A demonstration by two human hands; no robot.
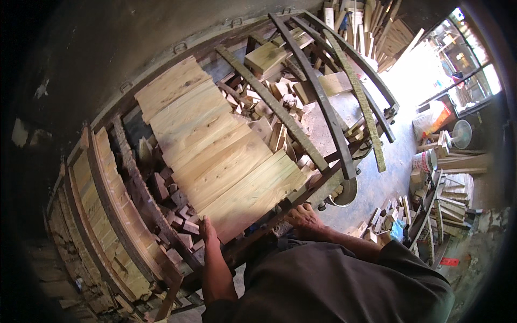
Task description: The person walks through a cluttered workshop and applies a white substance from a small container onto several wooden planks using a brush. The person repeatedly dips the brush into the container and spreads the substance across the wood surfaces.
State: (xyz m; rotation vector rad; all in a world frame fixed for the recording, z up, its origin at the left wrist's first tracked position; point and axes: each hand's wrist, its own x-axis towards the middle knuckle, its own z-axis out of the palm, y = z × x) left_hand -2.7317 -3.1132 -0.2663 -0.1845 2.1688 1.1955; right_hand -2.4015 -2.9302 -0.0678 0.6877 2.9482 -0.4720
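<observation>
Pale wooden boards (207, 156) lie side by side in a row across a dark metal frame, their ends not quite even. At the left corner of the nearest board (253, 196), my left hand (208, 230) is closed on the edge, with some fingers hidden. My right hand (305, 218) is curled at the front metal rail (269, 229), just past the right end of that board. What lies under its fingers is hidden.
Curved dark bars (318, 91) cross the frame's right side. Beneath are scattered wood offcuts (280, 91). More panels sit in the left section (121, 215). To the right are a paint bucket (425, 160), a fan (461, 134) and a pile of wood blocks (385, 220).
</observation>
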